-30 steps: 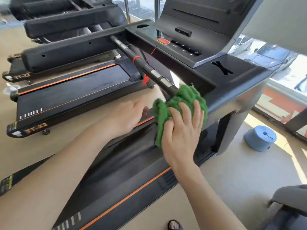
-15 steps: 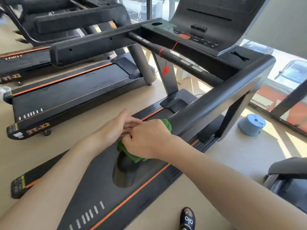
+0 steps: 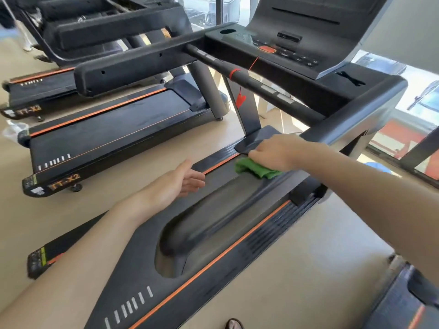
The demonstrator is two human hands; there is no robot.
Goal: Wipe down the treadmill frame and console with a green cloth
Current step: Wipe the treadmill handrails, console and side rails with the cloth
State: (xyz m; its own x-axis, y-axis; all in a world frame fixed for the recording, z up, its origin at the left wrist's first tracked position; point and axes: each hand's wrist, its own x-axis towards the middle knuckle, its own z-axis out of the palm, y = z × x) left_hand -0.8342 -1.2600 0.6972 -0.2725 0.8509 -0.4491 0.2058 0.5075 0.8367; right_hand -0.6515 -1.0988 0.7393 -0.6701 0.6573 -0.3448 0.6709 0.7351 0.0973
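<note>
The right hand [image 3: 270,151] is closed around a green cloth [image 3: 257,170]. It holds the cloth down at the front end of the treadmill deck [image 3: 213,224], near the left rail with the orange stripe. The cloth sits bunched under the fingers, just beside the flat black cover [image 3: 255,138] at the foot of the left post. The right arm reaches in under the right handrail [image 3: 351,122].

The left hand [image 3: 183,180] is open, with the fingers loose and the palm turned to the side. It holds nothing. It hovers over the left edge of the deck, near the cloth but not touching it.

Above the hands is the console [image 3: 287,52], with a red button and a row of small dark buttons. A black bar [image 3: 249,79] with a red ring runs below it. Another treadmill [image 3: 107,129] stands on the floor to the left.
</note>
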